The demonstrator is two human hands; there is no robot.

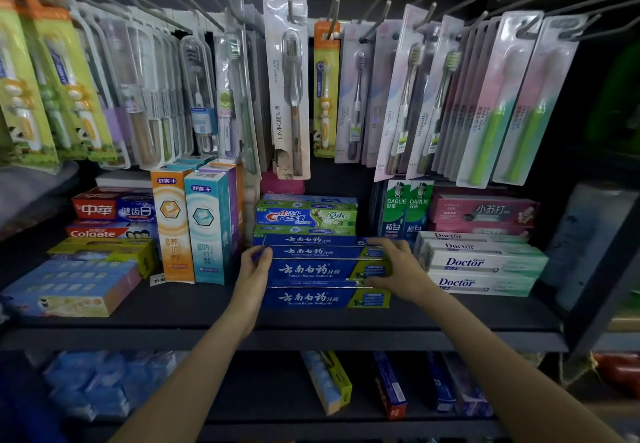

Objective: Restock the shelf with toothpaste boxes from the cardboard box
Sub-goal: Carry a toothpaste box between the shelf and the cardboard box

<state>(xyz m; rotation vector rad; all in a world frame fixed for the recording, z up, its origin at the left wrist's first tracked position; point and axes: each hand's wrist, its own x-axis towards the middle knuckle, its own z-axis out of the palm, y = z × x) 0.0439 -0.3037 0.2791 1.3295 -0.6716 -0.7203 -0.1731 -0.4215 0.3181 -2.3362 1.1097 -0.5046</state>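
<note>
A stack of blue toothpaste boxes [311,271] with white Chinese lettering lies in the middle of the dark shelf [207,307]. My left hand [254,271] grips the stack's left end, thumb on the front of the upper boxes. My right hand [398,266] grips the right end, fingers curled over the top box and thumb at the lower front. The bottom box [311,299] rests on the shelf. No cardboard box is in view.
Crest boxes [306,217] sit behind the stack. Upright orange and teal boxes [190,228] stand to its left, white Doctor boxes [485,262] and green Darlie boxes [405,214] to its right. Packaged toothbrushes [287,86] hang on hooks above. A lower shelf holds more boxes [329,380].
</note>
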